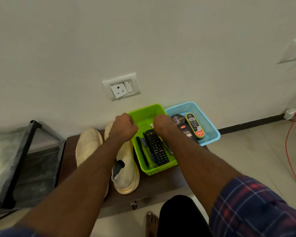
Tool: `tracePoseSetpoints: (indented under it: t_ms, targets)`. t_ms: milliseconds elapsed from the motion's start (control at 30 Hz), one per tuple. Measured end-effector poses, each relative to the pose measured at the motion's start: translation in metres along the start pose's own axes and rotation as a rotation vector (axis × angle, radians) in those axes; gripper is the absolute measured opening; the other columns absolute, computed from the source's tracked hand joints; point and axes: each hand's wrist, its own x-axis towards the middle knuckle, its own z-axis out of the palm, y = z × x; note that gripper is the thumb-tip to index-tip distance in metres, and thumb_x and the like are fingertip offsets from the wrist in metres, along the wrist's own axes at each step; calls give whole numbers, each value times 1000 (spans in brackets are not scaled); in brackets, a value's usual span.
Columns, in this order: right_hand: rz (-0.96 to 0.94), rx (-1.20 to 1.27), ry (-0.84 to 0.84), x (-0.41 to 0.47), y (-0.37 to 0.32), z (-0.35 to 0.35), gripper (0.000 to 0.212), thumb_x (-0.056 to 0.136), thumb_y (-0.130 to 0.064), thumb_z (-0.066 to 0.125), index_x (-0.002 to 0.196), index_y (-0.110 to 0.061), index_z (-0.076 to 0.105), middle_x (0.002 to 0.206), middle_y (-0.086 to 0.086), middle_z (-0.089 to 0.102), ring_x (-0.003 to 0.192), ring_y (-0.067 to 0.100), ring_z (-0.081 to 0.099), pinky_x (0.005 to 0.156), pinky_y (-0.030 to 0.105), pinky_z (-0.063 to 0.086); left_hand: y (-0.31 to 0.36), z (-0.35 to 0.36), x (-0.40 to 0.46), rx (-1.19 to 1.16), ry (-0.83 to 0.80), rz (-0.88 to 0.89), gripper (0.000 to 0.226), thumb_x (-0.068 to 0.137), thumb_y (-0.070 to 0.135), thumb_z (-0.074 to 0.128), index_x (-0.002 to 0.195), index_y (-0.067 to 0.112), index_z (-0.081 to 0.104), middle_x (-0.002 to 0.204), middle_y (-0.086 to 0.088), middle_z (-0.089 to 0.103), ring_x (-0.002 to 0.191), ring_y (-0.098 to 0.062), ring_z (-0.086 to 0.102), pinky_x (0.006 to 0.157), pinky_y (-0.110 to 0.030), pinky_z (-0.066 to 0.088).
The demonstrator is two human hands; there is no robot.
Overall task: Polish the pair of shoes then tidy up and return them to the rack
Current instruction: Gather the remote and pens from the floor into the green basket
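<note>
A pair of cream shoes lies on a low brown bench (161, 187), the left shoe (88, 146) and the right shoe (127, 175) side by side with toes toward the wall. My left hand (123, 125) is curled into a fist above the right shoe's toe, beside the left rim of a green basket (158, 170). Over the far end of that basket my right hand (162, 124) points its fingers down, so they are hidden. A small white thing (151, 125) shows next to it. A blue basket (210, 132) holds polish tins (178, 119) and a shoe-shine sponge (194, 125).
The green basket holds a black remote (156, 147) and pens (142, 151). A black-framed rack (24, 159) stands left of the bench. The wall carries a socket (120, 87). A red cable (289, 151) runs over the floor at right. My bare foot (151, 221) is under the bench edge.
</note>
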Motion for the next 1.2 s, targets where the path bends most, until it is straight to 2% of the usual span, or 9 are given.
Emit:
tracePoseSetpoints:
  t_ms: [167,367,433,567,667,800,900,1067,1200]
  targets:
    - [19,-95,45,16,-11,8,33,97,-5,49,126,-7,64,130,14,63,122,33,60,94,42,51,-18,-5,-8,16,-61,120,18,81,24,78,68,13,70,68,-1,69,77,-21,68,74,-34,55]
    - [-8,5,47,31,-7,14,27,98,-12,53,122,-2,64,126,20,64,117,35,61,93,38,49,-20,-2,-13,13,-71,187,14,84,21,75,78,9,74,75,-2,72,71,-12,61,53,-19,33]
    - [-5,57,79,31,-6,11,26,97,-15,57,117,-1,64,122,20,65,114,35,62,90,38,49,-23,-2,-10,-2,-62,187,14,84,21,76,78,8,74,76,-4,74,71,-14,63,54,-20,38]
    - [26,184,152,21,-11,12,24,96,-15,58,116,-1,58,118,22,64,111,39,61,86,39,49,-32,-2,-9,-8,-62,193,14,82,21,76,74,9,74,70,-2,70,76,-22,69,71,-34,54]
    - [19,248,78,15,-23,16,29,92,-8,54,120,-2,54,122,24,61,113,40,59,85,38,49,-34,-3,-12,5,-45,194,13,81,22,75,73,12,73,67,3,67,78,-22,70,74,-35,54]
    - [-44,202,70,20,-39,14,36,91,3,49,125,-3,56,128,20,60,120,35,57,94,37,47,-39,-1,-14,-41,-3,171,20,81,18,74,64,18,65,65,3,68,73,-22,68,74,-37,55]
    - [-49,186,58,27,-52,15,39,94,2,46,130,-6,58,131,18,59,123,33,56,100,39,47,-46,-4,-16,-59,18,166,16,81,15,72,66,13,67,65,1,70,71,-22,68,73,-38,55]
    - [-61,152,61,28,-60,18,37,97,-2,47,130,-9,59,131,16,60,123,33,56,100,44,44,-57,-7,-14,-59,29,164,12,81,11,69,69,12,70,59,17,62,71,-18,69,75,-37,56]
    - [-12,171,133,29,-48,17,34,92,-3,49,122,-12,62,125,16,61,115,35,60,95,42,50,-59,-4,-15,-65,28,168,16,81,12,69,65,15,68,60,11,65,69,-19,68,74,-39,56]
